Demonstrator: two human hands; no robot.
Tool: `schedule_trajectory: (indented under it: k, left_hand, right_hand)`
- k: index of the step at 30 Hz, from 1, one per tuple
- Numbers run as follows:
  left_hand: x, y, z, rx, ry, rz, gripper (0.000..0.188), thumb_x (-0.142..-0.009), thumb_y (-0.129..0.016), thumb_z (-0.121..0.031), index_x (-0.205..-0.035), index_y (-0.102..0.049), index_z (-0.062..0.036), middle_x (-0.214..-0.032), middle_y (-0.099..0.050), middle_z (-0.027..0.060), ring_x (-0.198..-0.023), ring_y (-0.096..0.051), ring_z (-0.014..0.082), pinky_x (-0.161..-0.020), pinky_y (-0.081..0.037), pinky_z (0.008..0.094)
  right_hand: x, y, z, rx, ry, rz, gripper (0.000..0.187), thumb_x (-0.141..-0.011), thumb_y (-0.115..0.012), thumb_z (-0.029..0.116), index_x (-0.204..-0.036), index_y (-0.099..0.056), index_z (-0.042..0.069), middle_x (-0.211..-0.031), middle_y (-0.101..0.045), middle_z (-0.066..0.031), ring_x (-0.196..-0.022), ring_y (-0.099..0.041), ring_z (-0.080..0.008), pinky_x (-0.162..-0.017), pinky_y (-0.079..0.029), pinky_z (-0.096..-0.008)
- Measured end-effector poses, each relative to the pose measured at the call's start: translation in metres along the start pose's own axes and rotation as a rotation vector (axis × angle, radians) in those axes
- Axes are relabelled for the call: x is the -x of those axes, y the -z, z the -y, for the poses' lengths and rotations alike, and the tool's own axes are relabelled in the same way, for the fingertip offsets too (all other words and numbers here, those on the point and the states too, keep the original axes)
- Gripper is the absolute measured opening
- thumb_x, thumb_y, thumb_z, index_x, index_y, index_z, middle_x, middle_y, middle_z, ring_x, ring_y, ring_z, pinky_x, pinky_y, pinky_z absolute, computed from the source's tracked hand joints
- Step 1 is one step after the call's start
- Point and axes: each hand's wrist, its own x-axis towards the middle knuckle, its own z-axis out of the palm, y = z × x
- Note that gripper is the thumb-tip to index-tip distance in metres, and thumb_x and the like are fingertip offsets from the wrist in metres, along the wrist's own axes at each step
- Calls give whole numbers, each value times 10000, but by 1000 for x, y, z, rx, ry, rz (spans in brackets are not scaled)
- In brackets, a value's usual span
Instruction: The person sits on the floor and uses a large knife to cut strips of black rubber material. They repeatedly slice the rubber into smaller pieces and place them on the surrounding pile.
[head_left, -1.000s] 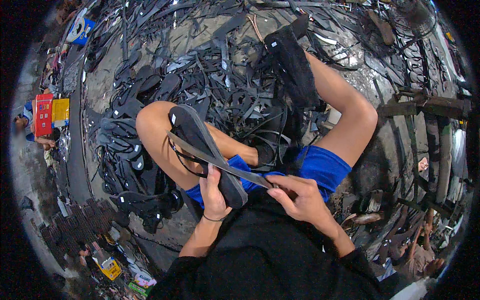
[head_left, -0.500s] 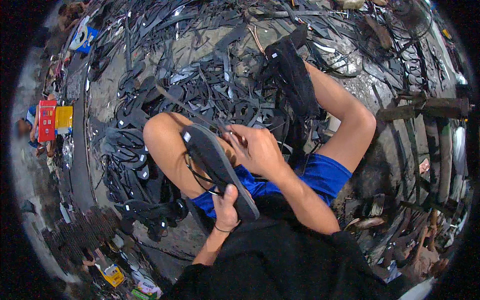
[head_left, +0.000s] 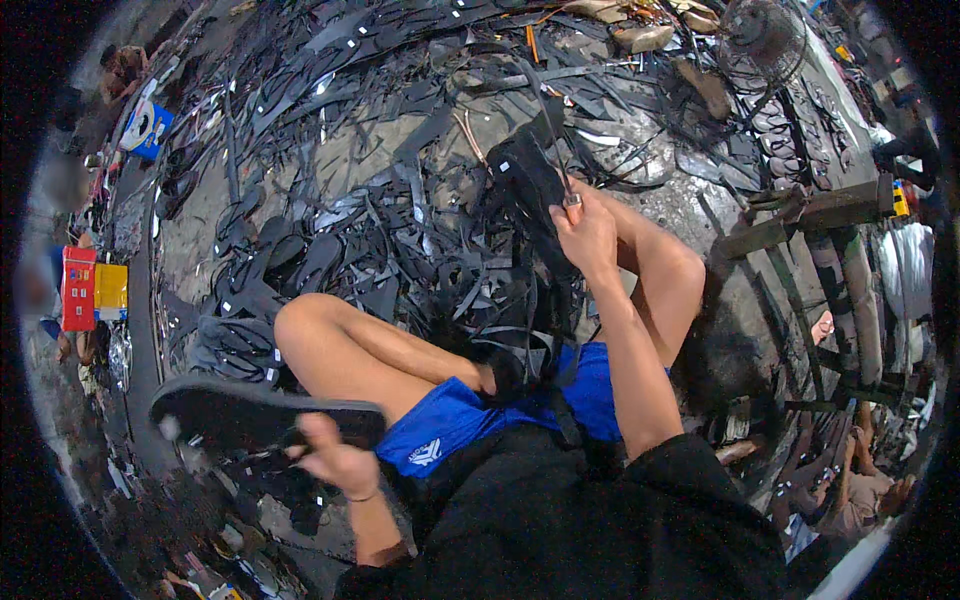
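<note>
My right hand [head_left: 590, 232] is closed around the handle of a long, thin-bladed knife [head_left: 572, 199]. Its blade points away from me, past the black footwear [head_left: 528, 185] by my right shin. At the left, a black sandal [head_left: 240, 405] with a grey sole edge lies sideways, beyond my left knee. My left hand [head_left: 338, 458] overlaps the sandal's near end, thumb and fingers in front of its dark face. Motion smears those fingers, so whether they grip it is unclear. Below the sandal, the pile is dark and partly hidden.
Black rubber offcuts [head_left: 400, 240] cover the ground ahead of my legs. More black sandals [head_left: 235, 345] are heaped beyond the left knee. A wooden beam [head_left: 810, 218] stands to the right, and a fan [head_left: 762, 45] at the far right. A red box [head_left: 78, 288] sits at far left.
The sandal has swung from above my lap out to the left with my left hand. My right hand has moved away and right, carrying the knife off the sandal's edge.
</note>
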Motion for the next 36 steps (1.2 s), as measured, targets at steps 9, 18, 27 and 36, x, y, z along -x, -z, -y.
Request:
schedule_trajectory:
  k: [9,18,27,36]
  left_hand:
    - [49,-15,9,-266,192,820,521,-848,-769,-174,-1274,-535,13,-1264,-600,112,-1148,-568,220,-1005,-441,376]
    - [-23,-42,-13,-242,227,744,262,-948,-628,-57,-1200,-572,-9,-1047,-645,39,-930,-602,101,-825,-502,267]
    - [-27,-53,-23,-63,226,409,292,-956,-669,-218,-1180,-597,-45,-1047,-648,45,-959,-622,147,-818,-525,295]
    - [-41,-12,-35,85,424,299,242,-1016,-595,-234,-1173,-595,-50,-993,-630,-13,-865,-629,93,-786,-530,259]
  right_hand:
    - [86,40,129,-704,-352,961,349,-889,-755,286,-1082,-681,4,-813,-689,-38,-660,-604,-96,-600,-506,-282]
    - [115,79,154,-624,238,711,322,-826,-805,291,-906,-690,1,-773,-628,-103,-664,-623,-259,-660,-514,-330]
    - [128,93,146,-502,9,526,379,-839,-768,175,-1170,-650,35,-986,-693,-149,-766,-685,-314,-712,-558,-394]
    - [198,138,82,-553,169,774,339,-788,-810,149,-1099,-718,49,-812,-690,-118,-626,-628,-225,-580,-509,-324]
